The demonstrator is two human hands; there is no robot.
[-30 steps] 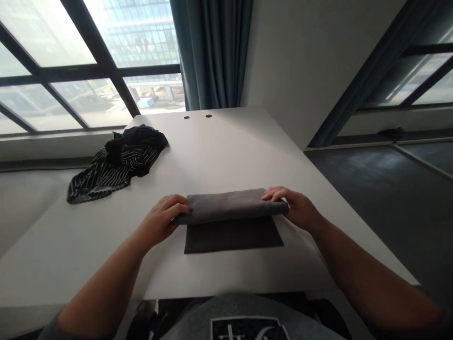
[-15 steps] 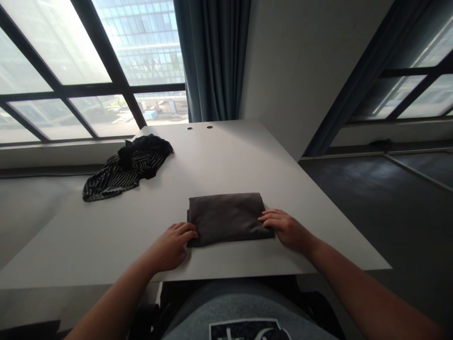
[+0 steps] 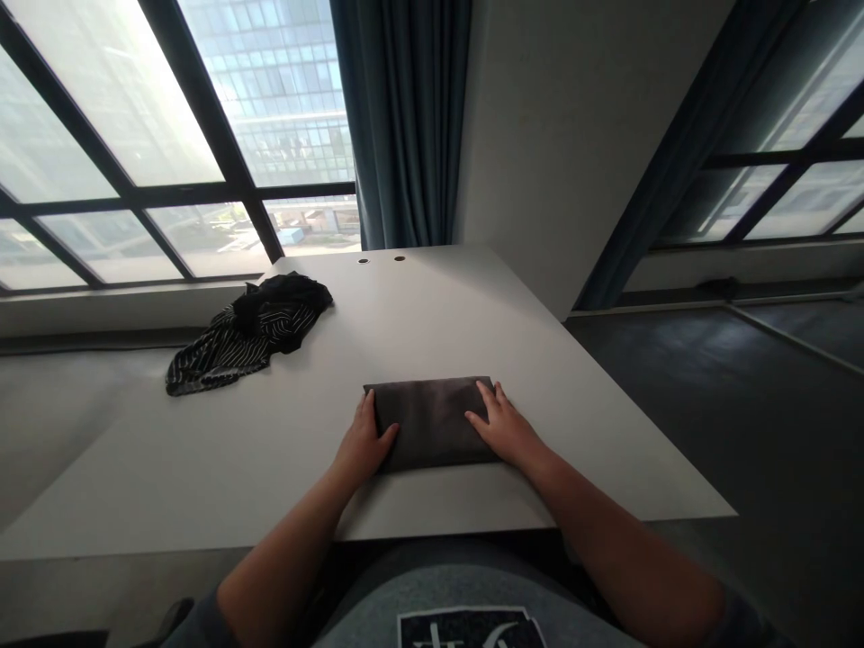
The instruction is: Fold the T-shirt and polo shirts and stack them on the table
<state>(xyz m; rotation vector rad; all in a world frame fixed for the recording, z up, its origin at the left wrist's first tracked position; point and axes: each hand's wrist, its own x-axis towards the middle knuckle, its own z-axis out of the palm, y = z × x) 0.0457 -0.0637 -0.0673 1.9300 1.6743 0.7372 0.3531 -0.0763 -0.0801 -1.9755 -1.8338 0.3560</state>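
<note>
We have in front of us a white worktop (image 3: 432, 328), and on its near part, close to the edge at our body, lies a folded dark grey cloth (image 3: 432, 425). The cloth is flat and makes a neat rectangle, with its long sides going from left to right. Its upper face looks quite smooth, and its far edge is almost straight.

Our two hands are both on this cloth, one at each short end. The left hand (image 3: 368, 439) is open: its fingers point forward along the left end, and its thumb is spread apart and lies over the top. The right hand (image 3: 503, 427) is also open, with the fingers spread and directed forward and to the left, upon the right end. Both hands rest on the cloth and do not close around it.

Farther away, on the left side of the worktop, we see a crumpled black garment (image 3: 253, 328) with thin pale stripes on a part of it. It is well apart from our hands. At the far end of the worktop are two small round holes (image 3: 400, 258), one beside the other. Behind this end hangs a dark blue curtain (image 3: 409, 126), next to a large window (image 3: 87, 117) with dark frames. At the right, we see a dark floor (image 3: 661, 405).
</note>
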